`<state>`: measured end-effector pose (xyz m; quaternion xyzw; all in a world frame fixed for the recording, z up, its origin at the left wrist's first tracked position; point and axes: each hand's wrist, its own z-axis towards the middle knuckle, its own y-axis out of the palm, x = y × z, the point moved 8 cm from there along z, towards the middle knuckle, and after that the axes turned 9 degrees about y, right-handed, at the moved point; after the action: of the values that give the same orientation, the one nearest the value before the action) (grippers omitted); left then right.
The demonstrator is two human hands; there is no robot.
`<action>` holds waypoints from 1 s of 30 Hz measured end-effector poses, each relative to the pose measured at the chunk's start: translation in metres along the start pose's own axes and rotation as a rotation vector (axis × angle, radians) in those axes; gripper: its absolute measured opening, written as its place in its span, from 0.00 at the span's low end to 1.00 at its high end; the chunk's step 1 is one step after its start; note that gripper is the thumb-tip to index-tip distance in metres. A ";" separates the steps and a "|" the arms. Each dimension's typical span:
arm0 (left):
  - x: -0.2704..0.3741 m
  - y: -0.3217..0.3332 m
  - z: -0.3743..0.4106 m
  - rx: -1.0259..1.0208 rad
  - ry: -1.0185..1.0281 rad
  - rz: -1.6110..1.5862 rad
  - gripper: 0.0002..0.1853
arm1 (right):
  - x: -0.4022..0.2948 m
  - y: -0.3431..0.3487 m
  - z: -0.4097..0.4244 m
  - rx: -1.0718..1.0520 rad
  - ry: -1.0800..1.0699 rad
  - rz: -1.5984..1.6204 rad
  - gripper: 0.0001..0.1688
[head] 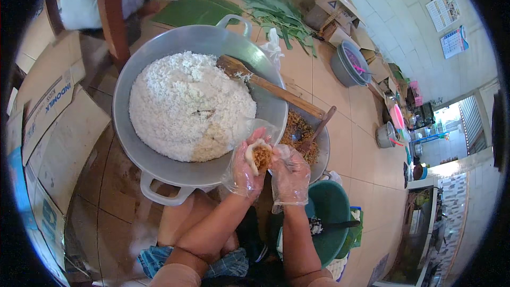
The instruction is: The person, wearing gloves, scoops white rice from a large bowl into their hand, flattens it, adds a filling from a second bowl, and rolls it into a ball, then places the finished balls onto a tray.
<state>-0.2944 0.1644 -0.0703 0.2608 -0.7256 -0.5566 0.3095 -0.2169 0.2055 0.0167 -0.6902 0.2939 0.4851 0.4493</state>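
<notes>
My left hand, in a clear plastic glove, cups a flattened piece of white dough with brown crumbly filling on it. Close beside it, my right hand, also gloved, has its bent fingers at the filling's edge; whether they pinch anything is hidden. Both are at the rim of a large metal pan heaped with white grated or grainy food. A wooden paddle rests across that pan. Behind my right hand, a metal bowl holds more brown filling and a wooden spoon.
A green plastic basin with a dark-handled utensil stands right of my right forearm. Flattened cardboard lies at left, and banana leaves are on the tiled floor beyond the pan. Stacked grey tubs stand further right. A wooden leg rises at upper left.
</notes>
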 end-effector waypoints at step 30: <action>0.002 -0.017 0.011 0.155 -0.005 -0.163 0.17 | 0.048 0.004 -0.018 0.036 -0.128 -0.292 0.16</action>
<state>-0.3031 0.1655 -0.0887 0.3409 -0.7435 -0.5227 0.2403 -0.1957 0.1892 -0.0269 -0.6852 0.1697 0.4522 0.5452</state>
